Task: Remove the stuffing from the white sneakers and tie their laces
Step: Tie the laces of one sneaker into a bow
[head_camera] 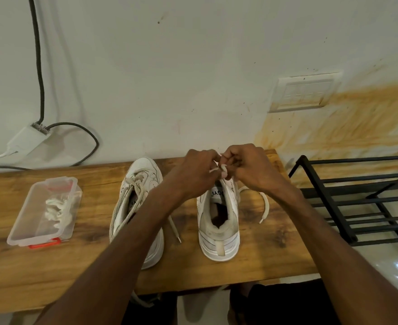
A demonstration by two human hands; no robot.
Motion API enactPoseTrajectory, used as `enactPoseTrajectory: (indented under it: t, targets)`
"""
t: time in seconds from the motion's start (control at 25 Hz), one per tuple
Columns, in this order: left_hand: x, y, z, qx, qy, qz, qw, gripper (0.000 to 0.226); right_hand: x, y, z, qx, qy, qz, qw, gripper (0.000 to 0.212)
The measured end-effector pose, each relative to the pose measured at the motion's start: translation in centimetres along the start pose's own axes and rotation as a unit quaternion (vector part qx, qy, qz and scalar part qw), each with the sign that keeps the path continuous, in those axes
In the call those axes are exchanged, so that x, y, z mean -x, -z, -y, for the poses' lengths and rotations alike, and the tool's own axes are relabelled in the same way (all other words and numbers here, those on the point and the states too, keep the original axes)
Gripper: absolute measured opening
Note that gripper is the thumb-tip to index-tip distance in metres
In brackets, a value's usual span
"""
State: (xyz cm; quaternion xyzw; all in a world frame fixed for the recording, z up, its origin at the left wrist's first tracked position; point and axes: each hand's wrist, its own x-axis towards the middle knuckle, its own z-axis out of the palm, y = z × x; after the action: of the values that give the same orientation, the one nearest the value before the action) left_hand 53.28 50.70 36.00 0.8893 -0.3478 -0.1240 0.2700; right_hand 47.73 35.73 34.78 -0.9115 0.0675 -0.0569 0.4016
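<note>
Two white sneakers stand side by side on the wooden table (52,273), heels toward me. Over the right sneaker (218,227) my left hand (197,171) and my right hand (247,166) meet, each pinching the white lace (223,171) above the tongue. One lace end (265,208) curves on the table to that sneaker's right, another end (174,231) lies between the sneakers. The left sneaker (134,195) has loose greyish laces draped over its opening; my left forearm crosses its heel. I see no stuffing inside the right sneaker's opening.
A clear plastic container (26,221) with red clips holds crumpled white paper at the table's left. A black metal rack (362,207) stands right of the table. A white adapter (25,139) with cables and a wall socket plate (304,92) sit against the stained wall.
</note>
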Motion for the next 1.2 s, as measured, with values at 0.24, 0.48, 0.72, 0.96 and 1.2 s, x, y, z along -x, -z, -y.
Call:
enactPoseTrajectory:
  t: [0.24, 0.48, 0.72, 0.96, 1.2]
  targets:
    - [-0.2, 0.7, 1.1, 0.013, 0.024, 0.006, 1.000, 0.029, 0.1, 0.4, -0.1, -0.074, -0.027, 0.002, 0.997, 0.013]
    - [-0.4, 0.9, 0.5, 0.030, 0.060, 0.006, 0.998, 0.028, -0.2, 0.1, -0.2, -0.105, -0.034, -0.102, 0.989, 0.014]
    - [-0.6, 0.3, 0.5, 0.021, 0.087, -0.022, 0.996, 0.048, -0.5, -1.9, 0.5, -0.164, -0.097, -0.028, 0.981, 0.014]
    - [-0.8, -0.2, 1.5, 0.006, 0.141, -0.072, 0.987, 0.037, 0.0, 0.1, 0.5, -0.233, -0.106, 0.141, 0.956, 0.028]
    - [-0.9, 0.1, 2.1, -0.023, 0.099, -0.089, 0.991, 0.027, 0.3, -0.8, 0.9, 0.006, 0.010, -0.053, 0.999, 0.014]
